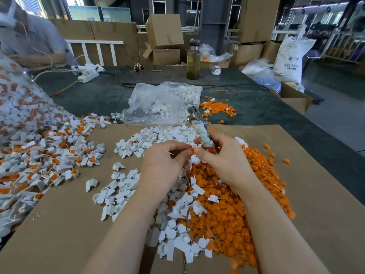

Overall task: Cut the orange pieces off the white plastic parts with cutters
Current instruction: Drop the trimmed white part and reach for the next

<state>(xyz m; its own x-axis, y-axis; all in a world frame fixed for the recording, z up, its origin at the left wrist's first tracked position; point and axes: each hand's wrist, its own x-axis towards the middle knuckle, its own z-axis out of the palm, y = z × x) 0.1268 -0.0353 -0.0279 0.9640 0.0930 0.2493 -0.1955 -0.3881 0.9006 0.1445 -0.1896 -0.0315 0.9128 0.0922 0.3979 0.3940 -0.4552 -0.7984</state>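
My right hand [225, 161] grips the cutters [199, 125] by their tape-wrapped handles, metal jaws pointing up and away. My left hand [164, 165] pinches a small part with an orange piece [191, 148] showing between the fingertips of both hands. Below my hands lie a heap of cut orange pieces [237, 204] and a heap of cut white parts [122, 192]. Uncut white parts with orange pieces [39, 155] are piled at the left.
A cardboard sheet [69, 224] covers the dark table. A clear bag of white parts [164, 103] lies ahead, more orange pieces [217, 107] beside it. A bottle [193, 60], a power strip [87, 75] and a seated person [29, 42] are farther back.
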